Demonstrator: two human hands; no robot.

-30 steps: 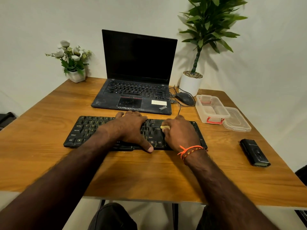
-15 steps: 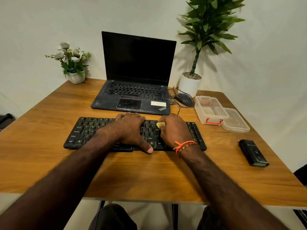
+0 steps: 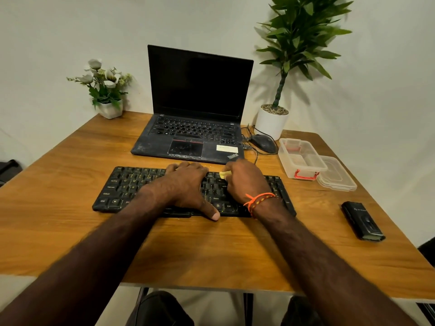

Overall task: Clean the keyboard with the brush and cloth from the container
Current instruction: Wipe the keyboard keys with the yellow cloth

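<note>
Black flat keyboard (image 3: 131, 187) lies on the wooden brown desk (image 3: 70, 231), lengthwise, parallel to the near desk edge. All places below taken from the keyboard.

Left hand (image 3: 186, 187) rests flat on the middle keys, fingers straight and spread toward the far row, thumb over the near edge. Nothing held in it.

Right hand (image 3: 244, 182) is on the right half of the keyboard, fingers curled, pinching a small pale yellow cloth (image 3: 224, 174) against the far key rows. Only a scrap of the cloth shows between the two hands. Orange thread bracelet (image 3: 259, 200) on that wrist.

Containers: clear plastic rectangular container with red clips (image 3: 301, 158) stands to the right and slightly beyond the keyboard, open; inside looks bare apart from a divider. Its clear plastic lid (image 3: 336, 174) lies just beside it on the right, touching or overlapping.

Beyond the keyboard: open black laptop (image 3: 197, 109), screen dark. Black wired mouse (image 3: 263, 142) between laptop and container. Tall green plant in a white pot (image 3: 271, 122) at far right, small white flowers in a white pot (image 3: 110, 109) at far left. Flat black case (image 3: 362, 221) to the right, near the right desk edge.

Open room: a wide band of bare wood between keyboard and near desk edge, crossed by both forearms; bare wood also left of the keyboard.
</note>
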